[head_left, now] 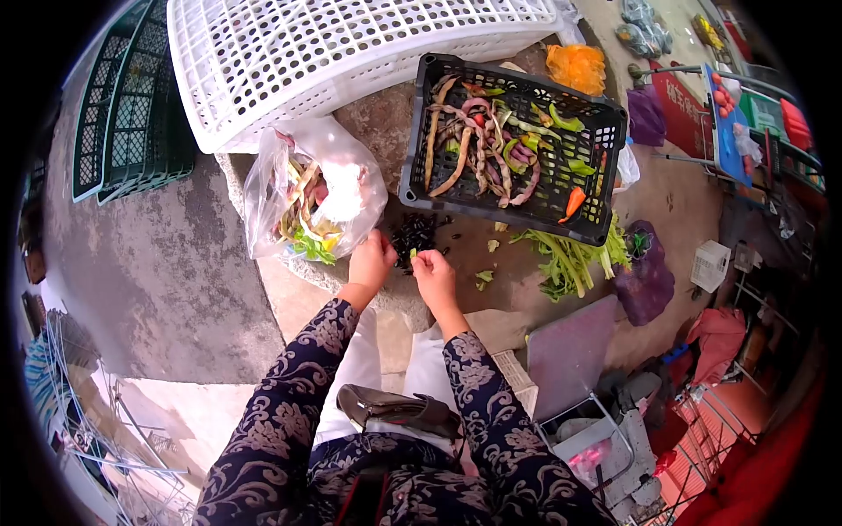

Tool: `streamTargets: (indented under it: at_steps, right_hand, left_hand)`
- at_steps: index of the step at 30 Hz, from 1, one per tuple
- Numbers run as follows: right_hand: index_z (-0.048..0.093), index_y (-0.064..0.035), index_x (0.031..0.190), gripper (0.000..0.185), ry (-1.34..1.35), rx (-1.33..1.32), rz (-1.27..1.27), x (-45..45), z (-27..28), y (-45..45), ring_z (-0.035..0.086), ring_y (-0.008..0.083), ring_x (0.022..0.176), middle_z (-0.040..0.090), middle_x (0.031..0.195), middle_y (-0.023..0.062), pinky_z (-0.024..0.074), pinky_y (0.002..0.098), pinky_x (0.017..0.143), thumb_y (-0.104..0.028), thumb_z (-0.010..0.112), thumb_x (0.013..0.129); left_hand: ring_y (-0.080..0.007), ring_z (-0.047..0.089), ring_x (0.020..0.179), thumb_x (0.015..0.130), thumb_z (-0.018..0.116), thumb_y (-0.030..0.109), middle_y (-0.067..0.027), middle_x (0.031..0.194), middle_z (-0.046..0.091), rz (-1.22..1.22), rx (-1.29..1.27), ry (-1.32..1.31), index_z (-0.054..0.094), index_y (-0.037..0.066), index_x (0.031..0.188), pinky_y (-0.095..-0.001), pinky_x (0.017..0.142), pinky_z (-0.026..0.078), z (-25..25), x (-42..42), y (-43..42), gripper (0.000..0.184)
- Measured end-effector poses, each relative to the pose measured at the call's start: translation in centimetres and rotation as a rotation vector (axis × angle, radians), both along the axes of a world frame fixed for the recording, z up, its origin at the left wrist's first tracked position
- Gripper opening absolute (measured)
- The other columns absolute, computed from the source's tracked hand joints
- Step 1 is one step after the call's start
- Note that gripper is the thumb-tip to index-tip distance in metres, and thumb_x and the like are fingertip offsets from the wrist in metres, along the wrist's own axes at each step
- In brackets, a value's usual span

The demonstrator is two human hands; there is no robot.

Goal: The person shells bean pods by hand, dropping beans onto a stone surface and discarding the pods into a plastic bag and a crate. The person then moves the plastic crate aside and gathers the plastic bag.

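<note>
My right hand [433, 278] pinches a small green piece [413, 255] between thumb and fingertips. My left hand [372, 260] is closed beside the lower right edge of a clear plastic bag [358, 188]; what its fingers hold, if anything, is hidden. Inside the bag lie wilted pods and green leaves [314, 248]. Just beyond my hands is a small heap of black beans or seeds [416, 233]. A black plastic crate [504, 213] farther right holds purple and brown bean pods [481, 158], green pieces and an orange pepper [573, 202].
An upturned white crate [351, 53] stands behind the bag, and dark green crates [132, 105] are at the left. Green stalks [566, 267] and a purple mesh bag [647, 276] lie right of my hands. An orange bag [576, 68] sits beyond the black crate.
</note>
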State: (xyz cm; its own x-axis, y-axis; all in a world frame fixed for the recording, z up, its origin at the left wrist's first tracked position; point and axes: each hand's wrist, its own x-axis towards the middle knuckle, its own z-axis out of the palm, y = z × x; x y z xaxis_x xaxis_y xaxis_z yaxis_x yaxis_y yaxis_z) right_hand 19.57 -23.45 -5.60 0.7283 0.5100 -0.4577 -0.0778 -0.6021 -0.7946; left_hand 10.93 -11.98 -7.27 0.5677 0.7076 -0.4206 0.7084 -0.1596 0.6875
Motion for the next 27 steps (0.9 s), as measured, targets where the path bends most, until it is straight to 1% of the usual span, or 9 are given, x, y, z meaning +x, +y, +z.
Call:
streamTargets:
  at_steps: [2,3,4,6,8,13,17,21,27]
  right_hand:
    - [0.059,0.0006,0.083,0.011,0.077,0.033,-0.018,-0.1,0.3,0.6,0.057,0.0124,0.061,0.062,0.075,0.0083,0.0472,0.0262,0.058,-0.009,0.063,0.079]
    - [0.059,0.0007,0.083,0.01,0.046,0.067,0.037,0.0,1.9,1.7,0.058,0.0126,0.062,0.062,0.075,0.0086,0.0475,0.0262,0.058,-0.008,0.062,0.079]
    - [0.058,0.0008,0.083,0.01,0.056,0.12,0.087,-0.3,3.1,3.0,0.059,0.0137,0.063,0.062,0.076,0.0091,0.0477,0.0266,0.059,-0.007,0.062,0.079]
    - [0.058,0.0012,0.083,0.01,0.065,0.222,0.167,-1.2,5.1,6.4,0.06,0.016,0.063,0.063,0.077,0.0102,0.048,0.0273,0.059,-0.007,0.062,0.078]
    - [0.06,0.0011,0.086,0.01,0.058,0.323,0.22,-2.1,7.4,10.0,0.061,0.024,0.067,0.062,0.079,0.0135,0.0489,0.0307,0.062,-0.003,0.06,0.076]
    - [0.064,-0.0013,0.089,0.014,-0.414,0.426,0.474,1.9,9.1,13.9,0.062,0.0246,0.07,0.062,0.081,0.0134,0.0496,0.0315,0.066,-0.007,0.062,0.076]
    - [0.063,-0.0062,0.076,0.011,-0.402,0.122,0.313,12.8,11.3,10.5,0.058,0.0296,0.073,0.06,0.076,0.0108,0.0468,0.0376,0.066,-0.017,0.063,0.077]
    - [0.064,-0.0067,0.081,0.018,-0.558,-0.284,0.361,20.8,7.7,7.5,0.061,0.0322,0.078,0.063,0.082,0.0138,0.0483,0.0414,0.068,-0.024,0.063,0.077]
    - [0.067,-0.003,0.083,0.036,-0.46,-0.523,0.516,20.9,6.1,9.9,0.063,0.0319,0.081,0.065,0.077,0.0166,0.0494,0.0434,0.068,-0.038,0.067,0.074]
  left_hand:
    - [-0.0311,0.061,0.06,0.075,0.062,0.01,-0.0159,0.068,0.061,0.111,-0.132,-0.093,0.051,0.002,0.087,-0.0376,0.057,0.048,3.4,-0.7,0.3,0.018]
    - [-0.0125,0.058,0.055,0.081,0.056,0.003,-0.0087,0.061,0.058,0.198,-0.152,-0.199,0.048,0.0,0.082,-0.026,0.05,0.045,5.7,-0.9,0.7,0.009]
    - [-0.0075,0.056,0.058,0.085,0.053,0.002,-0.0051,0.067,0.059,0.248,-0.086,-0.257,0.047,0.001,0.084,-0.0229,0.051,0.045,6.5,-1.7,1.4,0.006]
    - [-0.0183,0.061,0.06,0.081,0.058,0.003,-0.0129,0.071,0.062,0.508,-0.076,-0.374,0.048,-0.001,0.086,-0.0295,0.057,0.048,9.1,-2.8,3.8,0.012]
    - [-0.0162,0.06,0.063,0.082,0.056,0.003,-0.0125,0.076,0.062,0.569,0.086,-0.35,0.05,-0.002,0.088,-0.0282,0.059,0.048,9.7,-4.2,6.8,0.009]
    - [-0.037,0.059,0.084,0.082,0.051,0.012,-0.0219,0.088,0.061,0.212,0.285,0.086,0.062,0.004,0.094,-0.0419,0.075,0.046,4.1,-7.1,11.8,0.018]
    - [-0.0374,0.058,0.089,0.081,0.052,0.012,-0.0218,0.095,0.06,0.178,0.269,0.252,0.062,0.005,0.096,-0.0446,0.078,0.046,6.8,-3.6,10.5,0.02]
    - [-0.0322,0.059,0.092,0.08,0.054,0.007,-0.0169,0.096,0.062,0.232,0.378,-0.098,0.062,0.002,0.092,-0.0375,0.081,0.045,12.2,1.8,6.8,0.015]
    - [-0.0126,0.058,0.066,0.081,0.057,0.005,-0.0097,0.078,0.062,0.346,0.088,-0.268,0.064,0.004,0.091,-0.0244,0.058,0.045,13.6,8.9,2.4,0.012]
